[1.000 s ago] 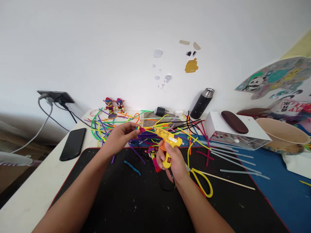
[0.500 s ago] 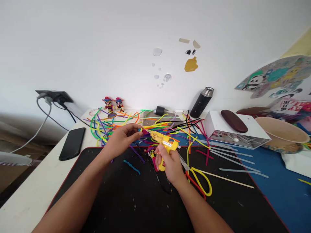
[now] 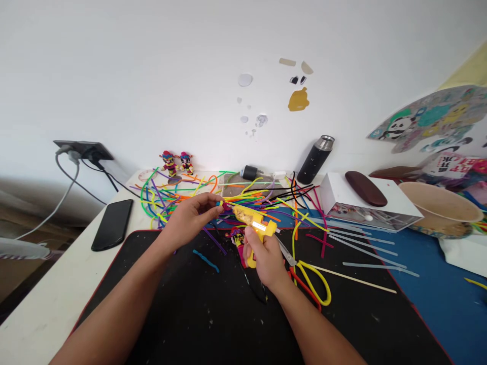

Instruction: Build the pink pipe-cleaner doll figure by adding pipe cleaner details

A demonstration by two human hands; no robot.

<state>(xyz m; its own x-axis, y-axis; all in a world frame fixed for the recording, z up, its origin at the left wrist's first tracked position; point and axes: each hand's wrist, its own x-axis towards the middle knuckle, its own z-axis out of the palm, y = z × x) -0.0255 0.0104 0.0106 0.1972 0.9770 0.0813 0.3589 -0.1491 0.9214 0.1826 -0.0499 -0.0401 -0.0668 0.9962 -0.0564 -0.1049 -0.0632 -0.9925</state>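
Note:
A yellow hot glue gun (image 3: 262, 228) is gripped in my right hand (image 3: 268, 258), its nozzle pointing left. Between the fingertips of my left hand (image 3: 194, 215) is a small pipe-cleaner piece (image 3: 220, 203) with blue and yellow showing, and a bit of magenta by the nozzle. The nozzle tip is at or very near this piece; whether they touch I cannot tell. Just below the gun lies a magenta and yellow pipe-cleaner doll (image 3: 237, 238), partly covered by my right hand. A short blue twisted pipe cleaner (image 3: 206, 260) rests on the black mat (image 3: 182, 314).
Scissors (image 3: 319, 281) with yellow and red handles and a wooden stick (image 3: 357, 280) lie right of my hand. Behind are loose pipe cleaners (image 3: 171, 195), two finished dolls (image 3: 168, 163) and a black flask (image 3: 315, 159). Glue sticks (image 3: 380, 266), a white box (image 3: 331, 192) and a phone (image 3: 112, 224) flank the mat.
The glue gun has shifted very slightly left, its rear end tilting a little. My left hand has stayed nearly still with the small piece.

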